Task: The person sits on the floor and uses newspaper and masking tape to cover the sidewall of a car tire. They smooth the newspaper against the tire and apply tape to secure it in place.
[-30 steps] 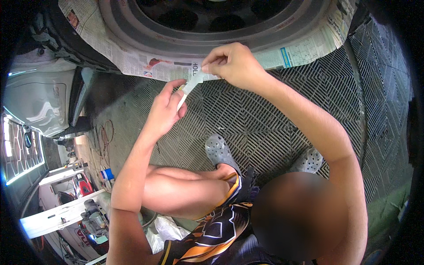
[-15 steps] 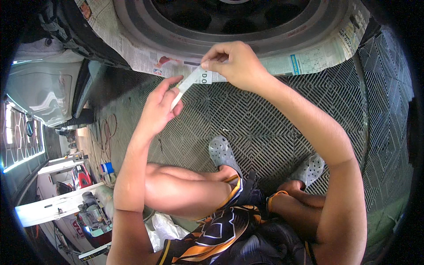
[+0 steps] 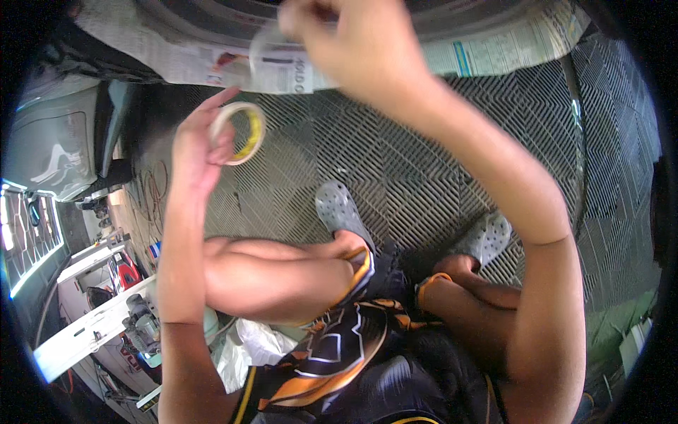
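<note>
My left hand (image 3: 196, 145) holds a roll of masking tape (image 3: 260, 133) with a yellow inner core. Its fingers curl round the near side of the ring while the index finger points out. Higher up, my right hand (image 3: 364, 46) is smeared by motion in front of the wheel, fingertips pinched. From them hangs a pale curved strip of tape (image 3: 255, 55), apart from the roll, over the newspaper. Sheets of newspaper (image 3: 494, 58) line the edge of the dark tyre (image 3: 459, 20). Whether the strip touches the paper I cannot tell.
Dark ribbed floor tiles (image 3: 417, 155) lie beneath, with my grey clogs (image 3: 337, 205) on them. At left are a silver car panel (image 3: 60, 134), a white shelf (image 3: 92, 332) with tools, and a hose (image 3: 154, 182). A white plastic bag (image 3: 258, 346) sits beside my leg.
A strip of tape has come away from the roll in my right hand, which has risen toward the wheel. My left hand has moved left with the roll, now turned to show its ring.
</note>
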`<state>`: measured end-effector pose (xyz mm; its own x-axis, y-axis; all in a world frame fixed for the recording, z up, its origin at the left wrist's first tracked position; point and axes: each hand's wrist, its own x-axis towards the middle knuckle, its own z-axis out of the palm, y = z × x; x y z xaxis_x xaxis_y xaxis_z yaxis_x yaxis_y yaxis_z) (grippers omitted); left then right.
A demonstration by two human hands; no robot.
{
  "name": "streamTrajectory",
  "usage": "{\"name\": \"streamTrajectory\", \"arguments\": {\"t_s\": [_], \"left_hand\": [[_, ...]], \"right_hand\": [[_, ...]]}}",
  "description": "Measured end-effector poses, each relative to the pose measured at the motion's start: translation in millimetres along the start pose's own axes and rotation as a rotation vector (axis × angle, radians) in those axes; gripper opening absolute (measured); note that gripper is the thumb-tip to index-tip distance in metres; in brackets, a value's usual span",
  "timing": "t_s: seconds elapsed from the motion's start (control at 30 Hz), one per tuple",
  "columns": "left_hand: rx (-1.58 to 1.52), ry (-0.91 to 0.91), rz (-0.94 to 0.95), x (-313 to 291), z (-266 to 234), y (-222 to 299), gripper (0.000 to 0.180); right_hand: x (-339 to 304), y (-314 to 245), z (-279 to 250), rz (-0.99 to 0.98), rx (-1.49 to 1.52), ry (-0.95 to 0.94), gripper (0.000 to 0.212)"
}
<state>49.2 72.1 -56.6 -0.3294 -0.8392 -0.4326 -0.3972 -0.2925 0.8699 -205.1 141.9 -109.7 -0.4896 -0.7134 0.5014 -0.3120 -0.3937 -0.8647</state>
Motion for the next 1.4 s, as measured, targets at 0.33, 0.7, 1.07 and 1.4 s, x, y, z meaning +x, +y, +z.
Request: {"name": "streamTrajectory", "arguments": {"t_s": [0.33, 0.7, 1.07, 1.4], "left_hand": [[1.486, -0.925, 0.609, -26.8, 80.0, -172.4, 0.042], [1.447, -1.001, 0.982, -37.3, 75.5, -263.4, 0.026], [1.389, -1.152, 0.854, -49.2, 87.2, -277.7, 0.031], [0.969, -0.125, 0.624, -24.7, 75.7, -123.2, 0.042]], "right_hand": [[24.7, 31.1, 24.6, 0.204, -0.258, -0.272, 0.016], [25.5, 36.8, 46.6, 0.266, -0.309, -0.358, 0.016], [25.2, 48.0, 48.5, 0.323, -0.328, -0.369, 0.018], [11.1, 85.4, 59.5, 0.358, 0.087, -0.305, 0.032]]}}
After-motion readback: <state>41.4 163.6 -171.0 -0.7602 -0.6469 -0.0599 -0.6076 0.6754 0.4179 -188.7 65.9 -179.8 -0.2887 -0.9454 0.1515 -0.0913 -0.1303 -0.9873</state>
